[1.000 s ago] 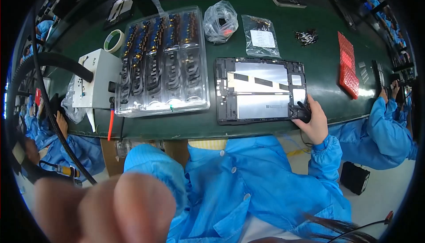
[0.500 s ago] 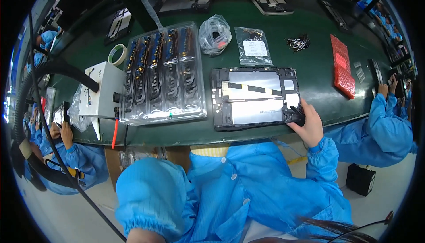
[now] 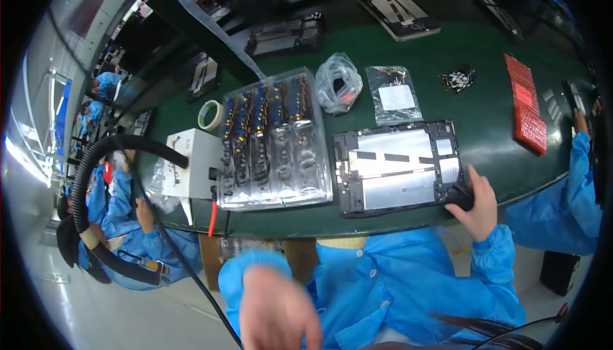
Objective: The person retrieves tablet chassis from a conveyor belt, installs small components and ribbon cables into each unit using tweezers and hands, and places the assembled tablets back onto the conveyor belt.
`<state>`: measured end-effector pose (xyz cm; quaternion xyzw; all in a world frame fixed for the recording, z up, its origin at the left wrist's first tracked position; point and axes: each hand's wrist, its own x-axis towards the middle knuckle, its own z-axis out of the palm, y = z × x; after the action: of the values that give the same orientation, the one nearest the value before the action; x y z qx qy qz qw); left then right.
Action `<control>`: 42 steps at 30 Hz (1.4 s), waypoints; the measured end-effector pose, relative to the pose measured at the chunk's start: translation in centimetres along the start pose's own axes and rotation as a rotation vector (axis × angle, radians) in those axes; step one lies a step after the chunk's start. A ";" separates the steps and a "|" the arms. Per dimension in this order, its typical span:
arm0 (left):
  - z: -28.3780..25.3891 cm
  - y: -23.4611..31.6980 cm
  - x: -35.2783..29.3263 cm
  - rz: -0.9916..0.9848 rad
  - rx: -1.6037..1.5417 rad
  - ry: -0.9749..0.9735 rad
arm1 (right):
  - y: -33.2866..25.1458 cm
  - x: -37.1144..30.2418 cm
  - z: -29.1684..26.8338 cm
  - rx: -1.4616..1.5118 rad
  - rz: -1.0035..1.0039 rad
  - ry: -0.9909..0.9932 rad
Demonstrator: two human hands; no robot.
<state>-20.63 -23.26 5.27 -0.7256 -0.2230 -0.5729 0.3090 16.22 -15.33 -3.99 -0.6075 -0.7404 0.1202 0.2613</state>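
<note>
- Starting at the far left, we find a white box (image 3: 175, 181) on the green table (image 3: 488, 120), with a thick black hose (image 3: 80, 184) running to it.
- Next comes a clear tray (image 3: 327, 184) with rows of blue, black and gold parts; many pieces sit in it.
- Below the tray, our left hand (image 3: 278, 315) is a blur off the table; we cannot tell whether it is open or closed.
- Right of the tray, our open tablet (image 3: 399, 187) lies flat near the front edge. Silver plates and dark strips appear to be in place, but the inside is uncovered, so we judge it unfinished.
- At its lower right corner, our right hand (image 3: 480, 208) grips a small black piece (image 3: 462, 197); whether that is fastened, we cannot tell.
- Farther right, red bubble wrap (image 3: 527, 107) lies well apart.
</note>
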 end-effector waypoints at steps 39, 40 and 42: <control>9.3 -1.2 -1.9 0.109 -0.146 -0.628 | -13.2 5.6 6.2 1.593 0.265 -0.600; 9.1 -1.0 -2.4 0.096 -0.153 -0.628 | -13.4 5.7 6.1 1.523 0.276 -0.587; 8.9 -1.0 -3.0 0.090 -0.157 -0.617 | -13.4 5.9 6.0 1.468 0.300 -0.585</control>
<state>-15.83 -16.19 1.21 -0.8959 -0.2293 -0.3270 0.1948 1.07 -11.88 -0.96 -0.3176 -0.4212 0.7643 0.3708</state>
